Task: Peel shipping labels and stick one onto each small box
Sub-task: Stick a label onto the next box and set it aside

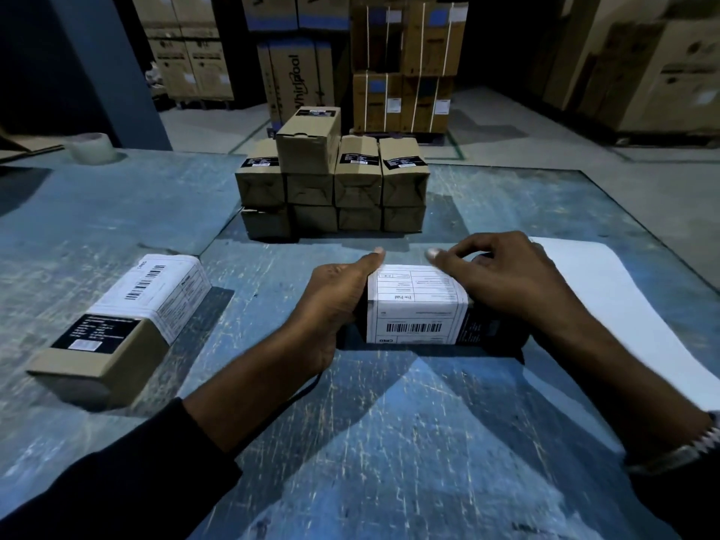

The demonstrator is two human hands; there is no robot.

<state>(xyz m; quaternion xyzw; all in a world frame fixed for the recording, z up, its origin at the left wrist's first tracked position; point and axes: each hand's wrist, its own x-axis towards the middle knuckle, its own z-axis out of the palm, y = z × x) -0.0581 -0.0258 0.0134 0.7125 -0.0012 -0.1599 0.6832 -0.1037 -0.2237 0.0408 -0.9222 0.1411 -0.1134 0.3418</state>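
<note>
Both hands clamped on small box (483,329) at table (389,442) centre: left hand (331,305) gripping its 9 o'clock side, right hand (502,278) curled over top, pressing white label (417,305). Long axis 3-to-9. Labelled box (117,325) at 9 o'clock; unlabelled stack (331,181) at 12; backing sheet (623,305) at 3. Nothing obstructing.

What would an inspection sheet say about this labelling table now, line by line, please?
Surface: scratched blue table top, worn.
Job's things: small brown cardboard box carrying white shipping label; labelled brown box lying left; stack of small brown boxes behind, without white labels; white label backing sheet at right.
Clutter: clear tape roll, far left.
Hands: left hand holds the box's end; right hand rests on the box.
Cables: nothing seen.
Surroundings: large appliance cartons on concrete floor.
</note>
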